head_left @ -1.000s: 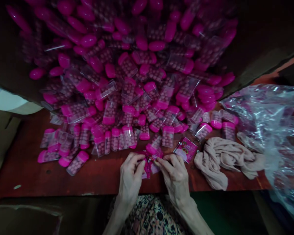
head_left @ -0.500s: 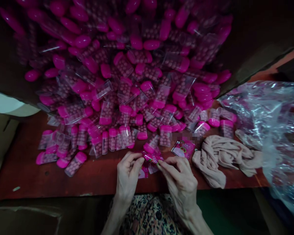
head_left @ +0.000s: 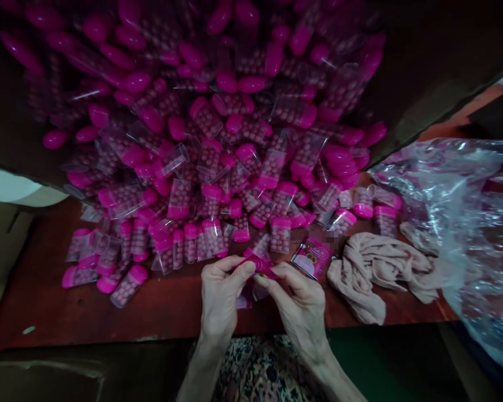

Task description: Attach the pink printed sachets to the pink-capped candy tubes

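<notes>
Between my two hands is a small pink printed label (head_left: 260, 264), partly covered by my fingers. My left hand (head_left: 223, 296) pinches its left side with thumb and forefinger. My right hand (head_left: 298, 298) is closed on its right side. Just beyond the fingers lies a clear container (head_left: 260, 244) of small pink balls, its pink cap toward me and partly hidden. Below the hands, more pink printed pieces (head_left: 243, 302) rest on the table. To the right of my right hand is a stack of pink printed labels (head_left: 313, 257).
A large heap of pink-capped containers (head_left: 209, 162) spills from a dark box onto the red-brown table (head_left: 171, 307). Several capped containers (head_left: 129, 286) lie at the left. A crumpled beige cloth (head_left: 360, 273) and clear plastic wrapping (head_left: 465, 212) are at the right.
My hands have come closer together on the pink label, and my left thumb has moved right across it. The view has shifted slightly.
</notes>
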`<state>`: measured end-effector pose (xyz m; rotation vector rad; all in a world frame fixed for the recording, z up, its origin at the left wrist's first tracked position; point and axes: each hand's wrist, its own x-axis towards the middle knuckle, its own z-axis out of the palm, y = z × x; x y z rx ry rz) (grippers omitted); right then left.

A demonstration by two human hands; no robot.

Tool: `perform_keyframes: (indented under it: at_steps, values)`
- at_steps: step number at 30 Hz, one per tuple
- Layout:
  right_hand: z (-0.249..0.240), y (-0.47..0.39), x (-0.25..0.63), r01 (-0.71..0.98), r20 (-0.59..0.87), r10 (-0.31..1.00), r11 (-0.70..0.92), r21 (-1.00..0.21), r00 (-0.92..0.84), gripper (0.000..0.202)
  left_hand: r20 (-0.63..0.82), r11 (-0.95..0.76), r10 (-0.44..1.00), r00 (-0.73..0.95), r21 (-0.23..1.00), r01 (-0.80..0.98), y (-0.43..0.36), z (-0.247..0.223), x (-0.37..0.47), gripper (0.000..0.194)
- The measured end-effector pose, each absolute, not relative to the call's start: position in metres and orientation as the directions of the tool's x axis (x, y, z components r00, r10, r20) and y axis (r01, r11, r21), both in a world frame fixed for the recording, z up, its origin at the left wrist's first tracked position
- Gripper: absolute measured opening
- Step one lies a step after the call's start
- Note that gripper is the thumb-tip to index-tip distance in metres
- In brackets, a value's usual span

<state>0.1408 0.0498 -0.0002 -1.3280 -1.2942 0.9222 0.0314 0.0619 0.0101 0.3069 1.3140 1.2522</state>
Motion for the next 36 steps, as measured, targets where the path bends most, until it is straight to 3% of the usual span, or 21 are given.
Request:
perform_keyframes:
  at_steps: [9, 14, 20, 24, 28, 36]
  values:
    - [0.003, 0.044, 0.139, 0.270, 0.064, 0.997, 0.072, -0.960, -0.036, 0.022, -0.488, 0.343, 0.820, -0.299, 0.838, -0.425, 0.064, 0.006, 0.025, 0.017]
    - [0.009, 0.051, 0.137, 0.305, 0.044, 0.998, 0.053, -0.951, -0.036, 0.029, -0.409, 0.282, 0.853, -0.326, 0.885, -0.371, 0.065, 0.006, 0.019, 0.016]
    - [0.020, 0.062, 0.131, 0.447, 0.192, 0.979, 0.205, -0.871, -0.075, 0.026, -0.402, 0.225, 0.867, -0.295, 0.842, -0.490, 0.068, 0.017, 0.020, 0.011]
    - [0.018, 0.062, 0.132, 0.486, 0.211, 0.972, 0.233, -0.842, -0.100, 0.027, -0.310, 0.170, 0.883, -0.353, 0.911, -0.376, 0.069, 0.019, 0.014, 0.032]
    - [0.012, 0.061, 0.134, 0.453, 0.243, 0.962, 0.272, -0.849, -0.121, 0.025, -0.306, 0.214, 0.887, -0.346, 0.936, -0.278, 0.067, 0.017, 0.009, 0.023]
    - [0.012, 0.062, 0.133, 0.447, 0.314, 0.939, 0.343, -0.826, -0.141, 0.022, -0.310, 0.210, 0.909, -0.277, 0.918, -0.337, 0.068, 0.018, -0.001, 0.019]
